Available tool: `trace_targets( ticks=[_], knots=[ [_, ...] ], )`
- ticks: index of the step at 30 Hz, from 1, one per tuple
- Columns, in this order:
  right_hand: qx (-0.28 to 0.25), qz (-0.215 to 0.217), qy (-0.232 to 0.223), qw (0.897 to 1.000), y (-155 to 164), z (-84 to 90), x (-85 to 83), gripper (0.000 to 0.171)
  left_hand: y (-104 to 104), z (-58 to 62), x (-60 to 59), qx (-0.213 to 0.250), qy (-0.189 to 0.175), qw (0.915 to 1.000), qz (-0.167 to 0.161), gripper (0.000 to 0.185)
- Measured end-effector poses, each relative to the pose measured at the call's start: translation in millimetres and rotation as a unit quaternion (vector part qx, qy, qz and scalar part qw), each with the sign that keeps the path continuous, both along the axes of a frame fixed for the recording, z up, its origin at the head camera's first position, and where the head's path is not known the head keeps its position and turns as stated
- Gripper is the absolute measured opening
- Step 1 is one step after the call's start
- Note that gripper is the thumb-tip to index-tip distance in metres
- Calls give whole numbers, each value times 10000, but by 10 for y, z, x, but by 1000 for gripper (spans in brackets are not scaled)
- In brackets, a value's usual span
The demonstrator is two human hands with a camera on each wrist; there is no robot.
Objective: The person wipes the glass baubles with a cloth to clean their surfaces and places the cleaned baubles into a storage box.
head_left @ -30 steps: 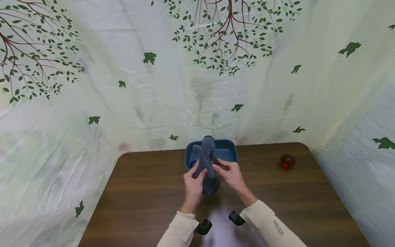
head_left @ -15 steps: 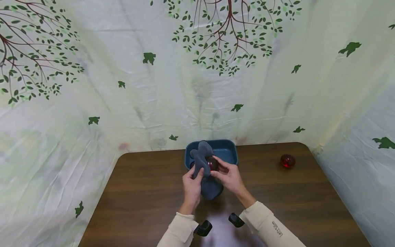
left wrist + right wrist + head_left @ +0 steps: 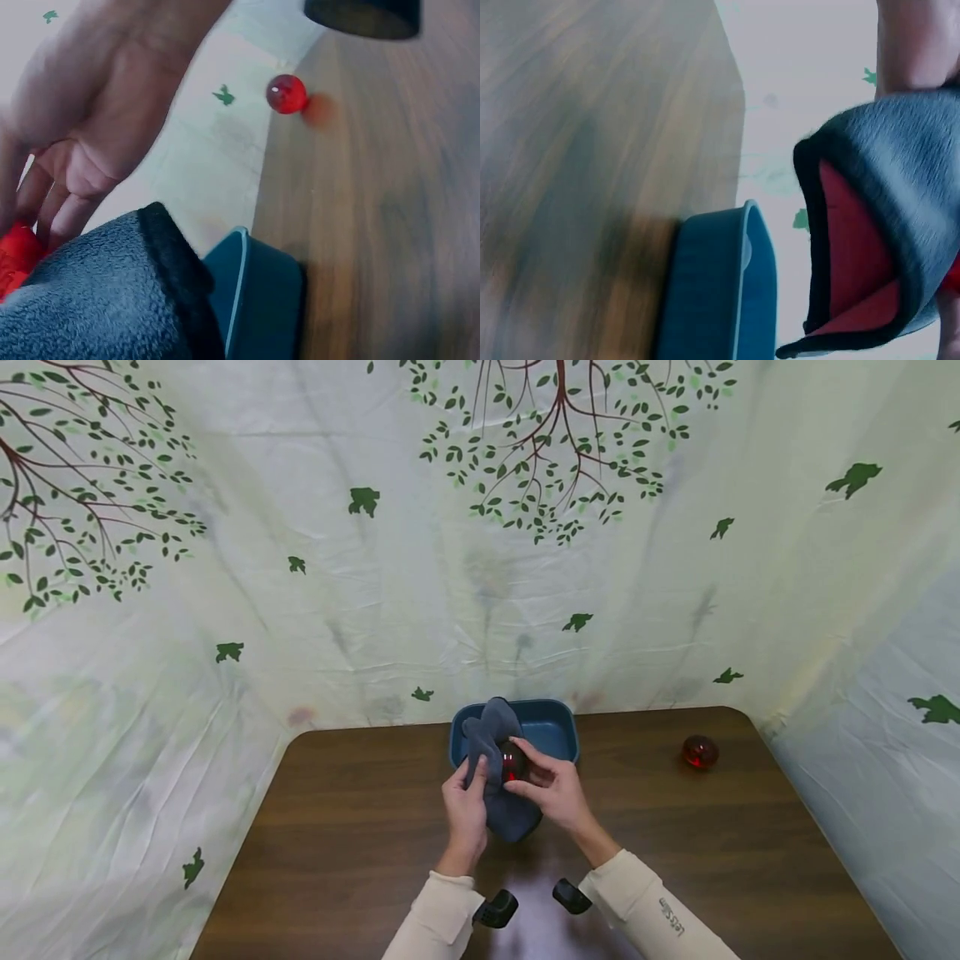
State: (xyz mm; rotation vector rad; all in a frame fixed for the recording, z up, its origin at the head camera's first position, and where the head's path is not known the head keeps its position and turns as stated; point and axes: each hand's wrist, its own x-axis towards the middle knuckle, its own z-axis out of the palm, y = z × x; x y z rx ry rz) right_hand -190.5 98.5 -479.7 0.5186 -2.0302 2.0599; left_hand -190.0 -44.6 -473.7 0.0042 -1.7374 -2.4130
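Above the near rim of a blue tub (image 3: 576,739), my left hand (image 3: 465,810) pinches a fuzzy grey-blue cloth (image 3: 513,818) with a dark border. In the right wrist view the cloth (image 3: 922,165) shows a reddish inner face. My right hand (image 3: 558,789) holds a glossy, see-through red ball (image 3: 513,762) between thumb and fingers, against the cloth. Part of the ball (image 3: 16,255) shows at the edge of the left wrist view, beside my right hand (image 3: 105,97). The cloth and fingers hide some of the ball's surface.
A second red ball (image 3: 700,751) lies on the brown wooden table (image 3: 360,843), near its far right corner. The tub stands at the table's back edge. Behind hangs a pale curtain (image 3: 420,577) with printed leaves. Each wrist carries a black camera (image 3: 572,896).
The cloth has shifted and its upper folds have dropped slightly, so more of the held ball shows. My right fingers have spread around the ball. The second ball has stayed in place.
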Motion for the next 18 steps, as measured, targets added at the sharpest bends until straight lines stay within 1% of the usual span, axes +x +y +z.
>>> trace_targets(
  ticks=[2, 4, 6, 8, 11, 13, 16, 18],
  knots=[
    [-11, 155, 158, 9998, 15, -17, -8, 61, -6, 7, -3, 37, -222, 9997, -16, 37],
    [-5, 208, 203, 9996, 19, -27, -12, 61, -13, 2, -1, 35, -255, 9996, -80, 38],
    [21, 134, 60, 9999, 19, -33, -12, 58, -21, -20, 3, -11, -138, 9998, -144, 37],
    [-2, 22, -142, 9999, 15, -36, -10, 54, -22, -47, 10, -65, 116, 9996, -244, 37],
    [-104, -177, -537, 9983, 2, -29, -2, 45, -15, -64, 22, -194, 485, 9979, -373, 42],
    [-161, -302, -741, 9967, -12, -24, 3, 40, -8, -61, 24, -248, 657, 9965, -460, 46],
    [-160, -415, -969, 9943, -32, -31, 3, 37, -5, -62, 26, -292, 701, 9962, -416, 47],
    [-124, -399, -919, 9949, -38, -46, 2, 37, -7, -68, 20, -298, 632, 9971, -314, 43]
  ],
)
